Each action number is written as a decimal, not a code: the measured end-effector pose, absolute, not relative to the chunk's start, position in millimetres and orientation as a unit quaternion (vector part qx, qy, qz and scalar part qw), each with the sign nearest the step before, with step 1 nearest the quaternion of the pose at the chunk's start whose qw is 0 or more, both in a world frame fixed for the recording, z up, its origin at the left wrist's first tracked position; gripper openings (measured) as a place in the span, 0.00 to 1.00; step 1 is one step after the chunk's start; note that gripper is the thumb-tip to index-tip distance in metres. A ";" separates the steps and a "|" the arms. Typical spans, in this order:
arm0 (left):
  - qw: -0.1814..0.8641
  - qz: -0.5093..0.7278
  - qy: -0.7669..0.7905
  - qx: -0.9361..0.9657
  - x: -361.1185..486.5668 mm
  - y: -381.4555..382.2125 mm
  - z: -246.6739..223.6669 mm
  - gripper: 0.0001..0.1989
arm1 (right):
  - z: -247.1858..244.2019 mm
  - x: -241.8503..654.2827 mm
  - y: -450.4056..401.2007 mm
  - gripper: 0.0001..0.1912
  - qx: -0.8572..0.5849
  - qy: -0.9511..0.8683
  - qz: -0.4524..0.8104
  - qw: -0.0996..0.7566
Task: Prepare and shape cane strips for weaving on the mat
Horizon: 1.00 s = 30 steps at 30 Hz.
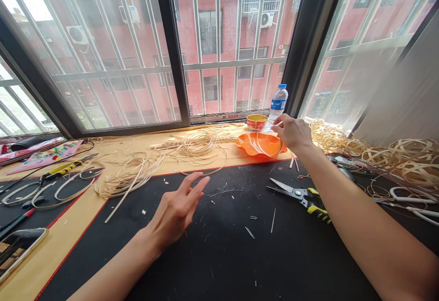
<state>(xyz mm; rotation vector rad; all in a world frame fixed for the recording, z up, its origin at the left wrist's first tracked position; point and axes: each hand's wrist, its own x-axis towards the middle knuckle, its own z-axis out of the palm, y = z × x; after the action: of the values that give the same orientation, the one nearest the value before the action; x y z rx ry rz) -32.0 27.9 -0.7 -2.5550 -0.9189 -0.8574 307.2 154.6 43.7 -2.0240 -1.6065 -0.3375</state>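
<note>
The right hand (292, 132) seems to pinch a thin pale wooden-looking strip (255, 145), whose loop lies in the scalloped orange plastic dish (243, 142), not yet lifted clear; the left hand (180, 207), fingers parted, holds nothing.

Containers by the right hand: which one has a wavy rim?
The orange dish, nearer the camera than the red bowl: its edge is scalloped, while the bowl's rim is smooth and the bottle is capped.

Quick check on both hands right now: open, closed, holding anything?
Left hand: open over the mat, nothing visible in it.
Right hand: closed on a strip near the bowl.
</note>
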 end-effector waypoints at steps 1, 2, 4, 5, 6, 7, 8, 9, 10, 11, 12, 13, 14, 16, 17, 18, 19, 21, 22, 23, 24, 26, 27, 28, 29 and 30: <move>0.146 -0.298 -0.319 -0.888 -32.2 28.0 -0.8 0.19 | 43.8 306.8 154.5 0.11 -0.748 -0.596 -0.126 0.265; 0.145 -0.298 -0.319 -0.888 -32.4 28.1 -0.9 0.20 | 43.8 306.6 154.5 0.10 -0.746 -0.598 -0.127 0.265; 0.142 -0.297 -0.318 -0.889 -32.6 28.1 -0.9 0.20 | 43.3 306.8 155.1 0.08 -0.743 -0.600 -0.128 0.266; 0.142 -0.297 -0.319 -0.889 -32.6 28.1 -0.8 0.20 | 43.0 307.2 155.6 0.08 -0.742 -0.601 -0.129 0.266; 0.142 -0.295 -0.319 -0.889 -32.5 28.0 -0.6 0.20 | 42.6 307.8 156.2 0.08 -0.740 -0.604 -0.130 0.267; 0.143 -0.294 -0.319 -0.889 -32.3 27.8 -0.4 0.20 | 42.2 308.4 156.8 0.09 -0.737 -0.607 -0.130 0.267; 0.143 -0.294 -0.319 -0.889 -32.1 27.6 -0.1 0.20 | 41.8 309.1 157.4 0.09 -0.734 -0.611 -0.129 0.267; 0.144 -0.294 -0.320 -0.889 -32.0 27.4 0.1 0.20 | 41.3 309.8 158.0 0.09 -0.730 -0.616 -0.128 0.266; 0.144 -0.295 -0.320 -0.889 -31.9 27.2 0.3 0.19 | 40.8 310.5 158.6 0.09 -0.726 -0.622 -0.126 0.266; 0.143 -0.295 -0.321 -0.888 -31.9 27.1 0.5 0.19 | 40.3 311.1 159.2 0.10 -0.722 -0.627 -0.125 0.266; 0.142 -0.296 -0.322 -0.888 -32.0 27.1 0.6 0.19 | 39.6 311.6 159.8 0.11 -0.718 -0.632 -0.122 0.265; 0.141 -0.296 -0.323 -0.888 -32.1 27.2 0.6 0.19 | 38.8 312.0 160.4 0.12 -0.714 -0.637 -0.120 0.265; 0.141 -0.296 -0.322 -0.888 -32.3 27.4 0.6 0.19 | 38.0 312.3 161.0 0.13 -0.710 -0.641 -0.117 0.266; 0.143 -0.296 -0.320 -0.889 -32.6 27.7 0.6 0.19 | 36.6 312.5 162.1 0.14 -0.704 -0.649 -0.112 0.267; 0.144 -0.297 -0.319 -0.889 -32.6 27.8 0.6 0.19 | 36.0 312.4 162.5 0.15 -0.702 -0.651 -0.108 0.268; 0.146 -0.298 -0.317 -0.888 -32.6 27.9 0.7 0.19 | 35.7 312.2 162.9 0.15 -0.700 -0.653 -0.104 0.269; 0.147 -0.299 -0.316 -0.888 -32.5 27.8 0.8 0.19 | 35.7 311.8 163.1 0.16 -0.699 -0.655 -0.100 0.269; 0.146 -0.296 -0.318 -0.889 -32.1 27.4 1.2 0.19 | 36.6 310.6 163.0 0.17 -0.700 -0.655 -0.091 0.269; 0.147 -0.296 -0.317 -0.889 -31.9 27.1 1.3 0.19 | 37.6 309.9 162.7 0.17 -0.701 -0.654 -0.087 0.270; 0.149 -0.295 -0.317 -0.889 -31.7 26.9 1.3 0.19 | 38.7 309.3 162.3 0.17 -0.704 -0.652 -0.084 0.270; 0.151 -0.295 -0.316 -0.889 -31.6 26.7 1.2 0.19 | 39.9 308.6 161.7 0.17 -0.706 -0.650 -0.082 0.270; 0.153 -0.296 -0.314 -0.889 -31.7 26.7 0.8 0.18 | 42.1 307.6 160.3 0.16 -0.709 -0.647 -0.078 0.270; 0.153 -0.297 -0.313 -0.889 -31.8 26.8 0.5 0.18 | 43.0 307.2 159.7 0.15 -0.710 -0.646 -0.077 0.269; 0.153 -0.297 -0.314 -0.889 -32.0 26.9 0.2 0.18 | 43.6 306.9 159.1 0.15 -0.711 -0.646 -0.076 0.268; 0.153 -0.297 -0.315 -0.888 -32.3 27.1 -0.1 0.19 | 43.9 306.7 158.6 0.15 -0.711 -0.646 -0.077 0.267; 0.153 -0.297 -0.315 -0.888 -32.5 27.2 -0.2 0.19 | 44.1 306.6 158.3 0.15 -0.712 -0.645 -0.079 0.266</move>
<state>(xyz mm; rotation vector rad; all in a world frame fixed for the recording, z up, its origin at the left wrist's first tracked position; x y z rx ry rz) -32.5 27.2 -0.2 -2.5480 -0.9030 -0.8528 306.6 158.3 44.1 -1.9209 -1.7424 -0.2130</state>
